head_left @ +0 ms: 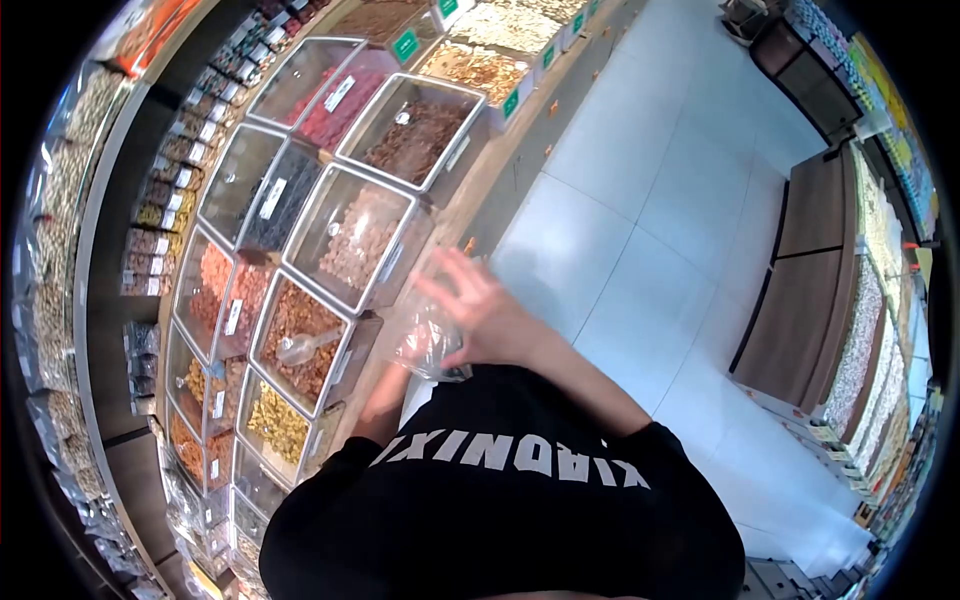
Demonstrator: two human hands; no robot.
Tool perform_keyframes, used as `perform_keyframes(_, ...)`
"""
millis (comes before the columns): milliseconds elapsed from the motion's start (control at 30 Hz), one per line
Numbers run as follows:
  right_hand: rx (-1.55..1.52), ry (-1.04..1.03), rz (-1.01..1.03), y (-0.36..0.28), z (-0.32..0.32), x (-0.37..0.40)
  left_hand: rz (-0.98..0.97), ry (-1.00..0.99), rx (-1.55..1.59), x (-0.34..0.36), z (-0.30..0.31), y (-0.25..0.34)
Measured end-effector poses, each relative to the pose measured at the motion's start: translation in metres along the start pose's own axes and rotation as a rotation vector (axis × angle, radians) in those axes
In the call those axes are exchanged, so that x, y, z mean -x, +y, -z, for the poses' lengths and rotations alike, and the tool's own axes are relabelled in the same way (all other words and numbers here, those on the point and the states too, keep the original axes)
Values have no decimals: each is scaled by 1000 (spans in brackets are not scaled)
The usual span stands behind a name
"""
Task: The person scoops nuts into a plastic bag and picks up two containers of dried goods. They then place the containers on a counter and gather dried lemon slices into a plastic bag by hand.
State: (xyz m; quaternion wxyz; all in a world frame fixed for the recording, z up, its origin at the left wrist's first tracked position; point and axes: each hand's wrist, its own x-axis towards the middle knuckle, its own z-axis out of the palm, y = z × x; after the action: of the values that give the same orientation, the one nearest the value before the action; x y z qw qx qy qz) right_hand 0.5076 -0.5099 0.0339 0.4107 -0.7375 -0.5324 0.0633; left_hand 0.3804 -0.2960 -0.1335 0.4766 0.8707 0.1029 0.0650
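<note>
Clear plastic bag [422,330] before the chest of a black top [510,530], right hand [482,312] at it with fingers and thumb parted, left hand [402,362] mostly hidden behind it, grip impossible to tell, lidded bins [410,242] alongside, pale tiled floor [660,270] opposite.

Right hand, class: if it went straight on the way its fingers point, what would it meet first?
The right hand would probably meet the clear-lidded bin of pinkish pieces, or perhaps the wooden ledge beside it; depth is unclear.
</note>
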Motion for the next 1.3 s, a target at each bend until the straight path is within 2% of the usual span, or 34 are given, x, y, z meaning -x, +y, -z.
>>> perform_keyframes(67,117,72,69,25,-33,-1,-6,-27,-25,-9,-13,3)
perform_keyframes(167,-119,-39,-205,91,-57,-22,-25,-32,-71,-29,-30,17)
perform_keyframes(267,-228,171,-317,166,-48,-30,342,43,171,-87,-59,91)
perform_keyframes(300,-268,304,-252,190,-36,-35,369,15,232,-99,-78,67)
perform_keyframes(400,-63,15,-417,277,1,-38,230,208,390,-173,-132,74)
perform_keyframes(467,-97,-67,-848,322,31,-52,231,32,403,-230,-141,108)
perform_keyframes(500,-97,-122,-851,335,55,-59,258,-29,143,-255,-157,104)
perform_keyframes(567,-80,-212,-870,359,119,-74,136,-94,117,-309,-166,133)
perform_keyframes(600,-164,-239,-765,382,144,-73,66,-121,104,-338,-170,145)
perform_keyframes(633,-247,-260,-656,407,168,-70,154,-117,183,-368,-177,151)
perform_keyframes(667,-333,-276,-547,429,188,-65,100,-94,99,-397,-186,152)
perform_keyframes(733,-528,-58,-649,439,240,-66,0,-61,-77,-454,-208,153)
perform_keyframes(767,-630,57,-697,437,264,-67,-11,-157,88,-489,-214,169)
perform_keyframes(800,-456,82,-651,436,286,-65,61,-258,112,-516,-207,210)
perform_keyframes(867,-98,117,-546,436,323,-59,1,-431,141,-564,-225,241)
perform_keyframes(967,-186,407,-602,460,332,-41,-154,-614,258,-608,-269,275)
perform_keyframes(1000,-231,503,-641,474,329,-33,-221,-616,307,-617,-283,289)
perform_keyframes(1067,-211,672,-776,507,322,-16,-361,-636,185,-646,-301,310)
perform_keyframes(1133,-154,811,-856,540,344,-17,-309,-672,189,-679,-327,319)
perform_keyframes(1200,-78,913,-874,576,372,-24,-279,-678,194,-716,-352,328)
perform_keyframes(1267,-74,810,-859,615,412,-26,-255,-650,216,-751,-377,339)
perform_keyframes(1300,-72,752,-846,633,437,-32,-309,-584,191,-769,-388,347)
